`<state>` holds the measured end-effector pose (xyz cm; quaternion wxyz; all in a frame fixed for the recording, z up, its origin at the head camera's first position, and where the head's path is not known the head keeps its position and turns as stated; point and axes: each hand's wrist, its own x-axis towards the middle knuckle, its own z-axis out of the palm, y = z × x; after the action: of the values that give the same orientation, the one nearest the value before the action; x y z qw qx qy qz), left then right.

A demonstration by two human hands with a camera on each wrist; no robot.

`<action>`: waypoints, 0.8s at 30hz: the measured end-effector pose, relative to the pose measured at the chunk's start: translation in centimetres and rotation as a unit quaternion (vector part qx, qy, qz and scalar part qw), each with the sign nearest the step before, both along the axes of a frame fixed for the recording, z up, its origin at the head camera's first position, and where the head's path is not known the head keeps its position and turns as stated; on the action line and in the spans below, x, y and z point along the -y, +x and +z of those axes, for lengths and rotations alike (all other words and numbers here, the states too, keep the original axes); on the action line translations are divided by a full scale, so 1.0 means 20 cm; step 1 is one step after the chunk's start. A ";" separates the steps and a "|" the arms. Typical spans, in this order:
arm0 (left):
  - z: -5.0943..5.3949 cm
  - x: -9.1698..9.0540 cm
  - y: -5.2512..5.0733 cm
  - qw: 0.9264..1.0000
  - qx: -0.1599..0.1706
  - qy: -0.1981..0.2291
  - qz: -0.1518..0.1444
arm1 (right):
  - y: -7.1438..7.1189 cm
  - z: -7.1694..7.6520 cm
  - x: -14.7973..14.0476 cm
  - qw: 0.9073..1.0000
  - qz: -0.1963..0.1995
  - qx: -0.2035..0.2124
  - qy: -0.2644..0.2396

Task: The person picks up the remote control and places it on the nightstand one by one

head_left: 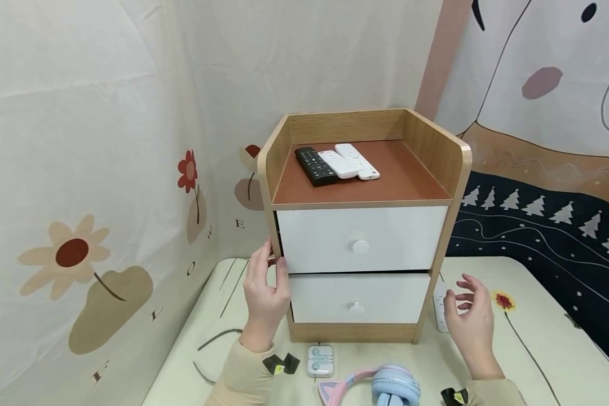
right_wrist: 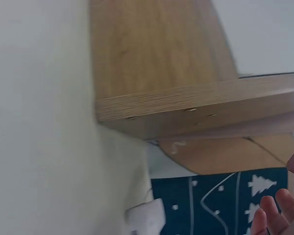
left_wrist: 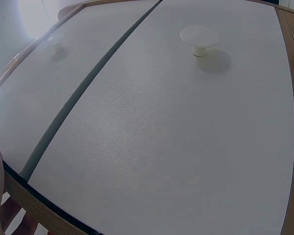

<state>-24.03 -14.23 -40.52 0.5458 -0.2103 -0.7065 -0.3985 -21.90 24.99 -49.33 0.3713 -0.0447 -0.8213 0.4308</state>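
A small wooden cabinet (head_left: 355,332) stands on the table, with a white upper drawer (head_left: 320,239) and a white lower drawer (head_left: 320,296), each with a round knob. Both drawers look closed or nearly so. My left hand (head_left: 266,287) grips the cabinet's left side edge, thumb in front and fingers behind the panel; the left wrist view shows those fingers (left_wrist: 25,226) past the wooden edge. To the right of the cabinet, my right hand (head_left: 471,324) hovers apart from it, fingers loosely curled around nothing.
On the brown top shelf (head_left: 406,183) lie a black remote (head_left: 316,166) and two white remotes (head_left: 357,162). In front are earphones in a clear case (head_left: 320,361) and pink-and-blue cat-ear headphones (head_left: 396,383). A white power strip (head_left: 440,307) lies beside the cabinet's right side.
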 end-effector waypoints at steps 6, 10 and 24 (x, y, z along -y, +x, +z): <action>0.00 0.00 -0.01 1.000 -0.013 -0.006 0.003 | 0.00 -0.06 -0.01 0.998 0.001 0.062 -0.012; 0.00 0.00 -0.01 1.000 -0.016 -0.007 0.004 | 0.00 -0.09 -0.01 0.994 0.000 0.105 -0.016; 0.00 0.00 -0.01 1.000 -0.007 -0.002 -0.001 | -0.02 -0.18 -0.04 0.980 0.009 0.199 0.003</action>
<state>-24.33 -14.23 -40.61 0.5500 -0.2149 -0.7029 -0.3966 -22.39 25.88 -52.89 0.1961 -0.1208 -0.8805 0.4143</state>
